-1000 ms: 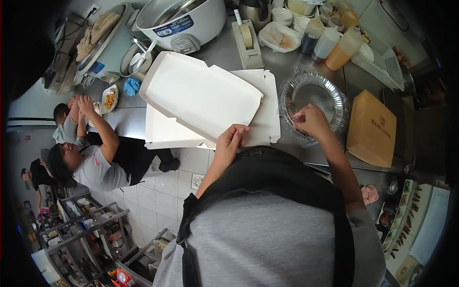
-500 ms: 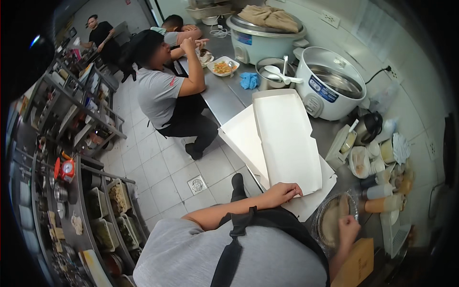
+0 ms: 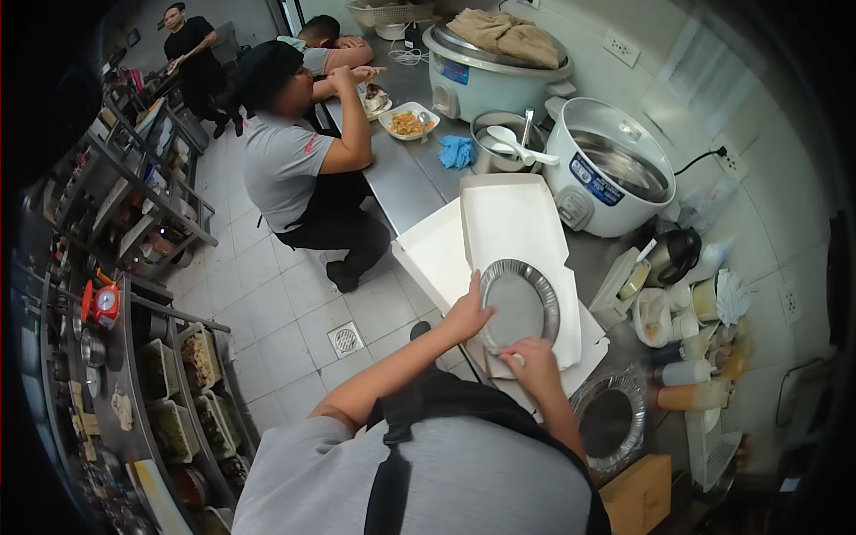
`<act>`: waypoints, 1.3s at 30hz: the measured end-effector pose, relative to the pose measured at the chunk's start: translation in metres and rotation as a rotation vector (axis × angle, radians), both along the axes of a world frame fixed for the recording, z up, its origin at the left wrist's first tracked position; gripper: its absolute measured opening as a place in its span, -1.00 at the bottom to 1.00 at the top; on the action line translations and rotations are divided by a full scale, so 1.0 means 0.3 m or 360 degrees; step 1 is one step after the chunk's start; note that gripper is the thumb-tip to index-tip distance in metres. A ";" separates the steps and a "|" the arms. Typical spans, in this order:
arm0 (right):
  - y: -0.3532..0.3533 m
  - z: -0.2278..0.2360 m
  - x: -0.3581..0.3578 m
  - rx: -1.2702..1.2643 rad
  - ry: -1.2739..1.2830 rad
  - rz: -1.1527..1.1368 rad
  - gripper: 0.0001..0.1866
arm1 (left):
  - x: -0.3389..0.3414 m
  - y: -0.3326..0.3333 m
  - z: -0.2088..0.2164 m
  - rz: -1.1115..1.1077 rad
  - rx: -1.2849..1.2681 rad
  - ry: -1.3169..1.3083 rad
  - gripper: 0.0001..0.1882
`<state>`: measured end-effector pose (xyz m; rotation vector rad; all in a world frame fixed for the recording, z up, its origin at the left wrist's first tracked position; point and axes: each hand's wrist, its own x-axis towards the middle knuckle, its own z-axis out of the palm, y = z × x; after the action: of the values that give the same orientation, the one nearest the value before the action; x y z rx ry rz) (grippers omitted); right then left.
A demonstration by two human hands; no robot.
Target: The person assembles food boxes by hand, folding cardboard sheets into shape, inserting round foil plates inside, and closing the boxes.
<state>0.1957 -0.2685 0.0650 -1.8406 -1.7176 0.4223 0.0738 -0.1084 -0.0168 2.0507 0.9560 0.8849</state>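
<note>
A round foil tray point(image 3: 520, 303) with a crimped silver rim and a flat grey middle is held over an open white cardboard box point(image 3: 504, 214). My left hand point(image 3: 470, 314) grips the tray's left rim, its thumb lying over the edge. At the near rim, my right hand point(image 3: 535, 364) pinches the tray between thumb and fingers. A second foil tray point(image 3: 635, 437) rests on the counter to the right of my right forearm. More white cardboard point(image 3: 439, 242) lies spread beneath the box.
Beyond the box are a large rice cooker point(image 3: 606, 169), a metal pot point(image 3: 489, 162) with white ladles, and a blue cloth point(image 3: 457, 152). Bottles point(image 3: 691, 395) crowd the right. A brown box point(image 3: 637, 496) stands near me. A co-worker point(image 3: 303, 160) sits at the counter's left.
A foil tray has come from the stack at right to over the box, now between both hands. My left hand has moved left and away from me; my right hand has moved left.
</note>
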 end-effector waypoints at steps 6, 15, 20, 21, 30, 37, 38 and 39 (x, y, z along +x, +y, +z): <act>0.108 0.011 0.167 0.0166 0.0143 -0.0347 -0.71 | -0.045 0.084 0.177 -0.0299 -0.0146 0.0721 -0.21; 0.025 -0.192 0.254 -0.0159 0.0373 -0.0655 -0.15 | 0.090 0.222 0.059 -0.0330 0.0516 0.1033 -0.39; -0.012 -0.094 0.198 -0.0554 0.0565 -0.0790 -0.30 | 0.069 0.277 0.042 -0.0465 0.0211 0.0898 -0.43; -0.002 -0.101 0.207 -0.0575 0.0583 -0.0823 -0.30 | 0.067 0.289 0.038 -0.0506 0.0156 0.0893 -0.44; 0.348 -0.191 0.446 -0.0057 0.0713 -0.0709 -0.45 | 0.009 0.307 0.126 -0.0217 0.0365 0.0659 -0.30; 0.457 -0.201 0.482 -0.0034 0.0340 -0.0741 -0.77 | -0.019 0.518 0.048 0.0443 -0.0712 0.0078 -0.31; 0.480 -0.183 0.466 -0.0013 0.0344 -0.0720 -0.77 | -0.069 0.568 -0.036 0.0357 -0.0791 0.0124 -0.40; 0.491 -0.163 0.444 -0.0088 0.0373 -0.0716 -0.79 | -0.094 0.598 -0.087 0.0261 -0.0880 0.0175 -0.50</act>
<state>0.3290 -0.1212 0.0161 -2.0520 -1.1059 0.4770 0.0455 0.0711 -0.0429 1.5732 1.2783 0.5113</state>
